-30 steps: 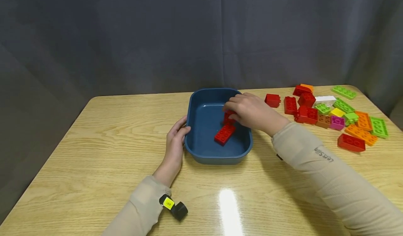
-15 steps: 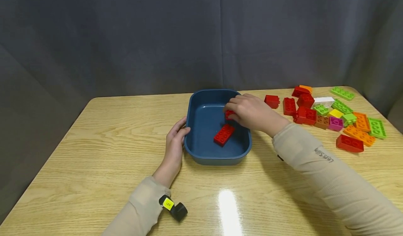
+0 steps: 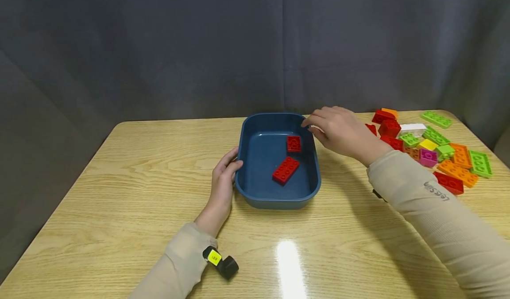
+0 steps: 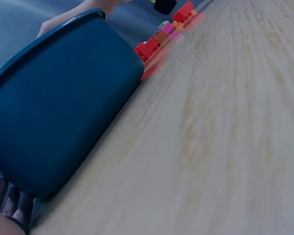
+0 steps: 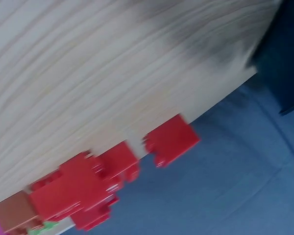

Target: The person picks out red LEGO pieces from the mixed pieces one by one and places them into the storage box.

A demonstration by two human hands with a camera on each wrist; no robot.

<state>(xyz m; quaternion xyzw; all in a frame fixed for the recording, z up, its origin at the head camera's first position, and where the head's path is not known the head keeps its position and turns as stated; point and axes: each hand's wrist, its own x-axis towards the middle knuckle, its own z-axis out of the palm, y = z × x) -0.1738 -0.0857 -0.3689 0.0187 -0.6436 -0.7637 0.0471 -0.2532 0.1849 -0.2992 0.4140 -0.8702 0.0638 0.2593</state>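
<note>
A dark blue plastic bin (image 3: 259, 188) stands on the table in the head view. Inside it lie two red toy building bricks: a long brick (image 3: 285, 170) and a smaller square brick (image 3: 294, 144). My left hand (image 3: 223, 179) holds the bin's left side, thumb at the rim and fingers along the outer wall; in the left wrist view some fingers (image 4: 12, 203) show beside that wall. Just above the bin's right rim, my right hand (image 3: 338, 130) hangs with loosely bent fingers and nothing visible in them. It hides some bricks behind it.
Loose bricks lie on the right of the wooden table (image 3: 139, 179), among them red (image 3: 389, 128), white (image 3: 412, 130), green (image 3: 480, 163), orange (image 3: 458, 172) and purple (image 3: 428, 157) ones. A dark curtain (image 3: 199, 51) hangs behind the table's far edge.
My right hand has let go of the square red brick, which now lies in the bin. That hand has risen and moved right, over the rim. The left hand stays in place.
</note>
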